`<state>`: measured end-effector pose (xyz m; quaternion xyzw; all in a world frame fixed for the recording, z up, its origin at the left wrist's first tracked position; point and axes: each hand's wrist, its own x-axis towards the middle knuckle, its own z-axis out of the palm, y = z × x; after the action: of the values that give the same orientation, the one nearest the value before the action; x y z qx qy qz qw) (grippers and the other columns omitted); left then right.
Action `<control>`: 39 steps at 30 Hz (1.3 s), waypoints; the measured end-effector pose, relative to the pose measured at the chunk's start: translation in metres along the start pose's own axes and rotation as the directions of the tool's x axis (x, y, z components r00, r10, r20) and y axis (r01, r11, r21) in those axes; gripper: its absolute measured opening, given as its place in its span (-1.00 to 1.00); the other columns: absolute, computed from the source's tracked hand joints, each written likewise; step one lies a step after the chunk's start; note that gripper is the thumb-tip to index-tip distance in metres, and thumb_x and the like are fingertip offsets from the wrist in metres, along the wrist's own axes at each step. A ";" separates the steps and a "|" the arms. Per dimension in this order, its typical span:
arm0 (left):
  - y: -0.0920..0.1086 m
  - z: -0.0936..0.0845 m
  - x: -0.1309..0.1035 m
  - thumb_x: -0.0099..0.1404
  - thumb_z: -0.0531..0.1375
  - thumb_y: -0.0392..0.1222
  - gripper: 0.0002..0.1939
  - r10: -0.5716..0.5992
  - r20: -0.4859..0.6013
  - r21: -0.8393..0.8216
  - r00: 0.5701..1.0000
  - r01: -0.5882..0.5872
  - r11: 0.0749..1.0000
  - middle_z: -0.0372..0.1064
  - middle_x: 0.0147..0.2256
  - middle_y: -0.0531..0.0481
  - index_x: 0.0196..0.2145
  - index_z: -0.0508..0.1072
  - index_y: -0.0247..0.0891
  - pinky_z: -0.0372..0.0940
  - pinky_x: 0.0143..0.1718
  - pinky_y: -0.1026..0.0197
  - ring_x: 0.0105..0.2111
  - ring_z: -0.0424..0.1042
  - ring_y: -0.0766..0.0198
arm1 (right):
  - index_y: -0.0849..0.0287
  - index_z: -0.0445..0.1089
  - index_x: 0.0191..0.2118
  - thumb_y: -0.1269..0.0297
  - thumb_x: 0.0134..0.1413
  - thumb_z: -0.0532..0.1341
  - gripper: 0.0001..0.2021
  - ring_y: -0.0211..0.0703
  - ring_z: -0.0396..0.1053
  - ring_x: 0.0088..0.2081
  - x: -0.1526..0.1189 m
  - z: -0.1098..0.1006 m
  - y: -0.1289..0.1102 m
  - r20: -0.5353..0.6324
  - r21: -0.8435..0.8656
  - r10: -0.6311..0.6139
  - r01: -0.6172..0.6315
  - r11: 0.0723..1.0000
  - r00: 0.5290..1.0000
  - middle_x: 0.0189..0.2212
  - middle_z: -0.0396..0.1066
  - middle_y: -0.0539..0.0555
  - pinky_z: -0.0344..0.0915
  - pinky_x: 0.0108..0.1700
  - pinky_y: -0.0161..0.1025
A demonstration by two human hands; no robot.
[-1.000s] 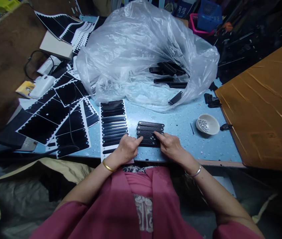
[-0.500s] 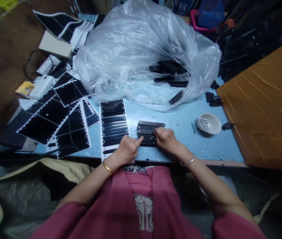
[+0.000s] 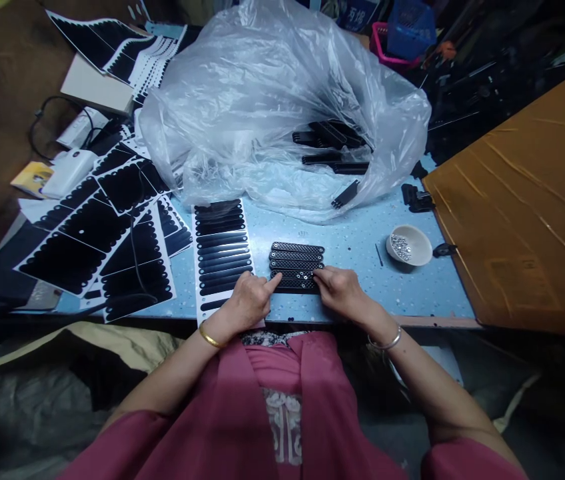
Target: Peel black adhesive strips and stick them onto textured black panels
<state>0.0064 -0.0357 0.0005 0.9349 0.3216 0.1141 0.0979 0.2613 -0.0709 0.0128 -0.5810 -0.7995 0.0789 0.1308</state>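
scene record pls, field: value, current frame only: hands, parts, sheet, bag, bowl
left hand: left hand with forefinger on the left end of the row of black perforated strips
right hand: right hand with fingers on the right end of the nearest strips
sticker sheet: sheet of black oblong stickers, left of the strips, partly under the left hand
bag: clear plastic bag behind, more black parts inside
bowl: small white bowl of small shiny metal pieces, to the right
surface: light blue table

A row of black perforated plastic strips (image 3: 296, 265) lay on the speckled blue table (image 3: 357, 247). Left of it lay a white sheet of black oblong stickers (image 3: 221, 250), right a small white bowl (image 3: 409, 246), behind a crumpled clear plastic bag (image 3: 282, 100).
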 end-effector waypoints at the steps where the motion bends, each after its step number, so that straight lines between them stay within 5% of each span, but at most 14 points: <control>1: 0.000 0.000 0.000 0.16 0.02 -0.47 -0.46 -0.003 0.000 -0.005 1.000 0.003 1.000 0.43 -0.47 -0.12 0.11 0.37 -0.41 0.22 -0.39 0.06 -0.49 0.38 0.13 | 0.24 0.51 -0.22 0.39 0.22 0.05 -0.74 -0.17 0.37 -0.47 -0.002 0.000 0.001 -0.014 0.000 0.005 -0.005 1.000 1.000 -0.46 0.49 0.15 0.11 -0.41 -0.26; 6: -0.001 0.003 -0.001 0.15 0.02 -0.47 -0.45 -0.003 0.007 -0.010 1.000 0.003 1.000 0.42 -0.48 -0.11 0.12 0.35 -0.40 0.21 -0.38 0.08 -0.49 0.38 0.15 | 0.25 0.51 -0.14 0.44 0.20 0.04 -0.71 -0.16 0.38 -0.47 -0.012 0.001 0.000 -0.010 -0.017 0.015 -0.015 1.000 1.000 -0.46 0.49 0.15 0.14 -0.40 -0.26; 14: -0.001 0.004 -0.001 0.13 0.02 -0.49 -0.44 -0.003 -0.018 0.005 1.000 0.003 1.000 0.41 -0.49 -0.10 0.10 0.37 -0.42 0.21 -0.39 0.07 -0.50 0.37 0.13 | 0.20 0.50 -0.44 0.31 0.24 0.10 -0.71 -0.19 0.35 -0.49 -0.001 0.003 0.000 -0.037 -0.033 0.042 -0.043 0.998 0.998 -0.52 0.46 0.12 0.08 -0.42 -0.26; 31: -0.001 0.004 0.000 0.15 0.03 -0.47 -0.46 -0.006 -0.009 0.019 1.000 0.006 1.000 0.42 -0.48 -0.10 0.10 0.37 -0.40 0.20 -0.39 0.08 -0.50 0.37 0.15 | 0.17 0.45 -0.50 0.33 0.21 0.10 -0.71 -0.21 0.33 -0.48 0.001 0.008 0.008 -0.055 0.032 0.091 -0.089 0.996 0.994 -0.53 0.44 0.10 0.10 -0.41 -0.28; 39: 0.000 0.002 -0.001 0.16 0.05 -0.47 -0.46 -0.009 -0.007 0.026 1.000 0.009 1.000 0.43 -0.47 -0.09 0.11 0.36 -0.38 0.18 -0.38 0.08 -0.49 0.37 0.16 | 0.19 0.49 -0.38 0.35 0.15 0.18 -0.85 -0.17 0.37 -0.41 0.001 0.012 0.013 -0.144 0.135 0.113 -0.094 0.986 0.983 -0.46 0.43 0.10 0.21 -0.36 -0.27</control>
<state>0.0062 -0.0361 -0.0018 0.9342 0.3277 0.1129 0.0850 0.2689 -0.0654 -0.0022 -0.6166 -0.7491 0.0923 0.2238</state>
